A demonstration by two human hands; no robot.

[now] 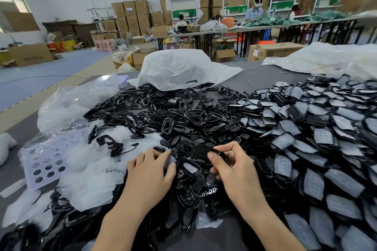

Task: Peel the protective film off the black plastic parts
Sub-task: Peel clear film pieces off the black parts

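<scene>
Furthest left, punched sheet: pale lilac, full of round holes, flat on the bench left of the central heap, partly under loose films.
Clear bag: crumpled, left of the heap and further back.
Peeled films: translucent white pieces piled against the heap's left edge, with a few black frames lying on them.
Central heap: glossy bare black frames and button plates, tangled together and spilling toward the near edge.
White bag: behind the heap, its mouth open toward it, with a few black parts in the opening.
Left hand: at the heap's near side, palm down; thumb and fingers drawn together, pinching a pale film scrap.
Black part: raised just over the heap's near side, between the two hands; glossy and oval, with other parts crowding close beneath. Whether any film clings to it cannot be told.
Right hand: at the heap's near side; thumb and forefinger curled, pinching the black part's right end, remaining fingers curled below.
Filmed parts: right of the heap, overlapping like scales, each face covered in matte grey-white film.
Bench: dark grey, a bare strip showing behind the heap.
White sheeting: behind and right of the heap.
Cardboard boxes: stacked far behind the heap.
</scene>
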